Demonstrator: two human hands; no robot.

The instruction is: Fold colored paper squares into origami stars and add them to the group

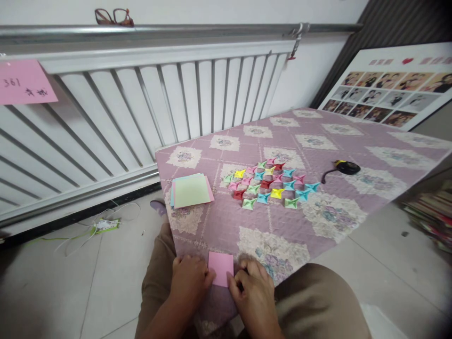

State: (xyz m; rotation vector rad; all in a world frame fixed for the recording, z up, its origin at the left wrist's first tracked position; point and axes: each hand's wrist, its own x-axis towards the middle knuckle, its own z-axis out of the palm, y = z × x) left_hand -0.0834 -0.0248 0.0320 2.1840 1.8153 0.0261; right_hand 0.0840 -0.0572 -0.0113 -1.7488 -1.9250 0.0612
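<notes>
A small pink square of paper point(221, 267) lies at the table's near edge, between my two hands. At its left edge, my left hand point(189, 278) has its fingers curled and its thumb on the paper's lower left corner. My right hand point(252, 288) is curled too, with thumb and forefinger at the lower right corner. Farther up the table, several small folded paper shapes point(265, 184) in red, yellow, green, blue and pink stand in slanting rows. To their left is a stack of coloured paper sheets point(191, 191), pale green on top.
The table has a purple flowered cloth point(219, 221). A black object with a cord point(348, 167) lies at right, near a photo board point(388, 89). A white radiator point(169, 94) borders the far side. Glasses point(115, 18) rest above its pipe. A power strip point(106, 225) lies on the floor.
</notes>
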